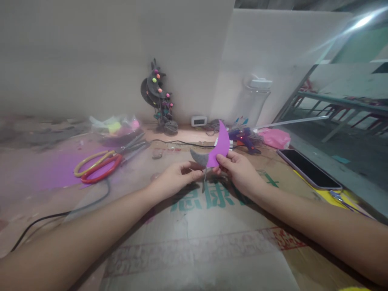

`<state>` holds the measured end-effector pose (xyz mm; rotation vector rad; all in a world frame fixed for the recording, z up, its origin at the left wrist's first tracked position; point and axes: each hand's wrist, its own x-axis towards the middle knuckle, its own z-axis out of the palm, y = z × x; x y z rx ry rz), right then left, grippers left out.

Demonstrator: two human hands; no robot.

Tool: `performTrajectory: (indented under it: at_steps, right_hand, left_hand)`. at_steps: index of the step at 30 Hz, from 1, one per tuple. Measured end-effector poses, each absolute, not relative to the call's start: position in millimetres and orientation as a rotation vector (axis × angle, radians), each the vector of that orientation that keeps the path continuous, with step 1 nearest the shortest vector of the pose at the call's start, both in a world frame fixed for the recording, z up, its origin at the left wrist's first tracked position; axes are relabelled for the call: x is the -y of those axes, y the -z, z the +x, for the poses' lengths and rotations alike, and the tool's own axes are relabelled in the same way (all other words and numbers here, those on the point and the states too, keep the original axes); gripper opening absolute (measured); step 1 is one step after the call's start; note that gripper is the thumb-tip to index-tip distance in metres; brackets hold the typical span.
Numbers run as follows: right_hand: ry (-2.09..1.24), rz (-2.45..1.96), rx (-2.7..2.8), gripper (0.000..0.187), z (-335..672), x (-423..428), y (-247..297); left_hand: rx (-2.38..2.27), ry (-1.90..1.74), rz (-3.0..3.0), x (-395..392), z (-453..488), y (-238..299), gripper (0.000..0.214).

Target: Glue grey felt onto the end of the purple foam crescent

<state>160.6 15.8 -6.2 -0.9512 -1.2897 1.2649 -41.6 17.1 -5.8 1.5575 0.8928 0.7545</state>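
Note:
My right hand [238,169] pinches the lower end of a purple crescent-shaped felt piece [220,144], which stands upright above the table. My left hand [176,178] pinches a smaller grey felt crescent [198,157] that touches the purple piece at its base. A thin grey stick or strip hangs down between the two hands. Both hands hover over a sheet of cardboard [212,234] with green printed characters.
Scissors with red and yellow handles [98,165] lie at the left beside a black cable [60,212]. A phone [309,169] lies at the right. A glue gun [247,137], a pink bag [274,137], a plastic jar [254,101] and a dark felt ornament with coloured balls [159,95] stand behind.

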Motion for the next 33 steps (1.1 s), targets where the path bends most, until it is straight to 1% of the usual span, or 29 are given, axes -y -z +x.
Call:
performTrajectory:
  at_steps: [7,10,12,16,19,23,30,32,33]
  right_hand:
    - [-1.297,-0.961,1.322,0.025,158.9,-13.6,6.1]
    - [-1.248,-0.969,1.296,0.027,160.1,-14.0,5.8]
    - [-1.202,-0.967,1.28,0.027,161.4,-14.8,5.4]
    - [-1.187,-0.976,1.285,0.027,161.7,-15.2,4.8]
    - [-1.202,-1.006,1.305,0.026,159.5,-13.3,3.6]
    - [-1.219,-1.023,1.378,0.027,156.3,-8.9,-0.2]
    - [-1.304,-0.914,1.76,0.04,147.5,0.3,-0.9]
    - [-1.349,-0.971,1.803,0.048,144.9,4.5,1.2]
    - [-1.355,-1.023,1.815,0.047,144.2,6.8,1.6]
  left_hand:
    - [-0.942,-0.805,1.549,-17.1,-40.8,11.1,0.028]
    - [-0.954,-0.86,1.548,-19.7,-40.6,10.9,0.026]
    - [-0.942,-0.937,1.441,-22.1,-40.5,9.9,0.025]
    - [-0.923,-1.112,1.19,-26.1,-41.9,7.7,0.037]
    - [-0.897,-1.073,1.352,-24.7,-42.6,6.2,0.041]
    - [-1.006,-0.979,1.653,-18.4,-41.9,5.0,0.032]
    - [-1.075,-1.163,1.628,-19.5,-43.4,4.4,0.027]
    - [-1.066,-1.177,1.625,-20.9,-43.7,5.0,0.028]
    - [-1.064,-1.182,1.623,-21.6,-43.9,5.2,0.028]
